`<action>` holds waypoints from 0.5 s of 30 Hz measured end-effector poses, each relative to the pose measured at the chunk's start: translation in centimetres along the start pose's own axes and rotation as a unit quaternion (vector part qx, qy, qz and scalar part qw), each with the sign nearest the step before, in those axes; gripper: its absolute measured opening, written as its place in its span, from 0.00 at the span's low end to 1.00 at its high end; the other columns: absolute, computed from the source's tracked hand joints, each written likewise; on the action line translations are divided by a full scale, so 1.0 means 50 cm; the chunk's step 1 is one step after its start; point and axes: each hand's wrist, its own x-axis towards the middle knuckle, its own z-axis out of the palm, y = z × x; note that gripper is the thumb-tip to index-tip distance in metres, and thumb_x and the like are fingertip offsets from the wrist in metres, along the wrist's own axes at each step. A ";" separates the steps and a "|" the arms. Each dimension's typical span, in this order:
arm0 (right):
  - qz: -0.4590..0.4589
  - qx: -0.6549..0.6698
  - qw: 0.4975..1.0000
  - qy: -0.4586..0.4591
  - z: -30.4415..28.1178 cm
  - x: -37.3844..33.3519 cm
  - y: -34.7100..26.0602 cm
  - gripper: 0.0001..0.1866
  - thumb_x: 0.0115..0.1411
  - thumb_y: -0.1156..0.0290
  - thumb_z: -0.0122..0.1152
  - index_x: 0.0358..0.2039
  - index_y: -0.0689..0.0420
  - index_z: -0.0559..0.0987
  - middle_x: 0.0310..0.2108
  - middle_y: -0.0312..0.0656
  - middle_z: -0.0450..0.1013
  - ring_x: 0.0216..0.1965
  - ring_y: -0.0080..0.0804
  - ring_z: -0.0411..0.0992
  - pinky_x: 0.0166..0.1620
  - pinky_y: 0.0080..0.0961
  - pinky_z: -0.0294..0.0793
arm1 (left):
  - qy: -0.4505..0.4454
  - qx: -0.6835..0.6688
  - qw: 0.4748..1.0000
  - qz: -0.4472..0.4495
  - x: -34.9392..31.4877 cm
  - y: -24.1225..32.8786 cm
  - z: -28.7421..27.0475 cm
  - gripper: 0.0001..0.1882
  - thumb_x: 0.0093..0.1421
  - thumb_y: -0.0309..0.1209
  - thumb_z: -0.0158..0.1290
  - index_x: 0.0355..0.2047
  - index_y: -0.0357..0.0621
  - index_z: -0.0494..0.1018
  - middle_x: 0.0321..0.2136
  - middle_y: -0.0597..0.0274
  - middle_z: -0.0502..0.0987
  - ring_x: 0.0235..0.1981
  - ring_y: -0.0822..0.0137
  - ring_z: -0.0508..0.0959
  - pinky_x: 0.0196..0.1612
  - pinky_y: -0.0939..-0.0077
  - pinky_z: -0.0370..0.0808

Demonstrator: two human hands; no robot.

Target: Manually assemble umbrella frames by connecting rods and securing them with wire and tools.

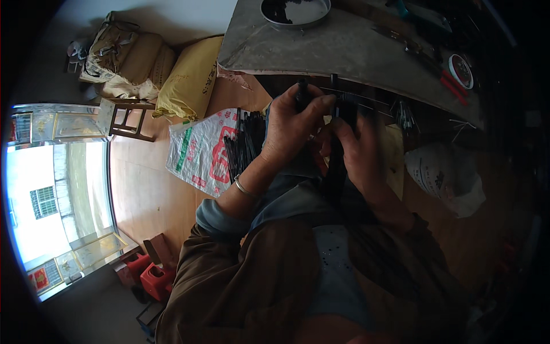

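Note:
In front of my lap, my left hand (293, 123) is closed around a black cylindrical piece (302, 96) whose rounded end sticks up out of the fist. Its thumb and forefinger reach toward my right hand (362, 146). That hand's fingers are curled about a dark, long object (345, 108), blurred and partly hidden, so its kind is unclear. A thin black rod (334, 81) rises between the two hands. Left of my left wrist, many slim black rods (243, 146) lie in a heap on a white printed sack (195, 152).
Ahead stands a grey worktable (309, 54) bearing a round metal tray (298, 23), red-handled pliers (452, 86) and a small round dish (460, 71). Thin metal rods (404, 117) stand under its edge. A white plastic bag (444, 178), yellow sack (189, 77), wooden stool (130, 120) and red stools (156, 278) surround me.

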 end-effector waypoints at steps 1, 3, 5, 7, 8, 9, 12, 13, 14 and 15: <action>0.001 -0.005 1.000 0.001 0.000 0.001 0.001 0.10 0.65 0.71 0.51 0.42 0.63 0.74 0.28 0.39 0.75 0.22 0.21 0.71 0.24 0.16 0.71 | 0.000 0.001 1.000 -0.002 0.002 -0.001 0.000 0.06 0.57 0.27 0.58 0.30 0.39 0.74 0.18 0.68 0.74 0.19 0.81 0.72 0.22 0.86 0.68; -0.001 -0.008 1.000 0.002 -0.001 0.000 0.005 0.10 0.65 0.71 0.51 0.42 0.63 0.74 0.28 0.39 0.74 0.22 0.21 0.71 0.24 0.16 0.71 | 0.004 -0.017 1.000 -0.006 0.003 -0.003 0.003 0.06 0.57 0.28 0.58 0.29 0.39 0.73 0.18 0.68 0.73 0.19 0.81 0.71 0.22 0.85 0.68; 0.000 0.011 1.000 0.004 -0.003 -0.001 0.009 0.10 0.65 0.71 0.51 0.41 0.63 0.74 0.27 0.38 0.74 0.22 0.20 0.71 0.23 0.15 0.71 | 0.002 -0.019 1.000 -0.018 -0.001 0.009 0.008 0.05 0.57 0.27 0.57 0.29 0.39 0.73 0.18 0.68 0.73 0.19 0.80 0.71 0.22 0.85 0.68; -0.001 0.002 1.000 0.006 -0.004 -0.002 0.008 0.10 0.65 0.70 0.51 0.41 0.63 0.74 0.26 0.38 0.74 0.21 0.20 0.71 0.23 0.15 0.70 | -0.002 -0.021 0.999 -0.032 -0.001 0.013 0.010 0.05 0.57 0.27 0.56 0.28 0.40 0.72 0.18 0.68 0.73 0.18 0.80 0.71 0.22 0.85 0.67; 0.000 -0.006 1.000 0.003 -0.004 -0.002 0.007 0.09 0.65 0.70 0.51 0.40 0.63 0.74 0.26 0.38 0.73 0.21 0.20 0.70 0.23 0.15 0.70 | -0.016 -0.032 0.999 -0.029 -0.001 0.014 0.007 0.05 0.58 0.27 0.54 0.27 0.40 0.72 0.19 0.68 0.73 0.18 0.80 0.70 0.22 0.85 0.67; 0.000 -0.005 1.000 0.004 -0.004 -0.001 0.007 0.09 0.65 0.70 0.51 0.40 0.63 0.74 0.26 0.38 0.73 0.21 0.20 0.70 0.23 0.15 0.70 | -0.031 -0.043 0.998 -0.026 0.000 0.015 0.005 0.05 0.58 0.27 0.52 0.26 0.40 0.71 0.19 0.67 0.72 0.18 0.79 0.70 0.22 0.85 0.67; -0.010 -0.012 1.000 -0.009 -0.001 0.001 0.004 0.09 0.65 0.70 0.51 0.39 0.63 0.74 0.25 0.37 0.73 0.20 0.19 0.69 0.23 0.15 0.69 | -0.035 -0.078 0.996 -0.034 0.005 0.004 0.000 0.06 0.59 0.29 0.49 0.26 0.41 0.70 0.19 0.67 0.72 0.18 0.78 0.70 0.22 0.83 0.67; -0.011 -0.010 1.000 0.001 0.002 0.000 0.001 0.09 0.65 0.70 0.51 0.39 0.62 0.74 0.25 0.37 0.73 0.20 0.19 0.69 0.23 0.15 0.68 | -0.034 -0.078 0.996 -0.034 0.005 0.001 -0.002 0.06 0.59 0.29 0.49 0.26 0.41 0.70 0.19 0.67 0.72 0.18 0.78 0.70 0.22 0.83 0.67; -0.011 -0.008 1.000 0.012 0.002 0.000 0.000 0.09 0.65 0.70 0.51 0.39 0.62 0.74 0.25 0.37 0.73 0.20 0.19 0.69 0.23 0.14 0.68 | -0.043 -0.089 0.994 -0.034 0.005 -0.002 -0.003 0.07 0.60 0.30 0.49 0.27 0.41 0.70 0.20 0.67 0.72 0.19 0.78 0.70 0.22 0.83 0.67; -0.011 -0.007 1.000 0.013 0.002 0.000 0.002 0.09 0.65 0.70 0.51 0.39 0.62 0.74 0.25 0.37 0.73 0.20 0.19 0.69 0.23 0.14 0.68 | -0.051 -0.101 0.993 -0.034 0.005 -0.004 -0.003 0.07 0.61 0.31 0.48 0.28 0.41 0.70 0.20 0.66 0.72 0.19 0.77 0.70 0.23 0.83 0.67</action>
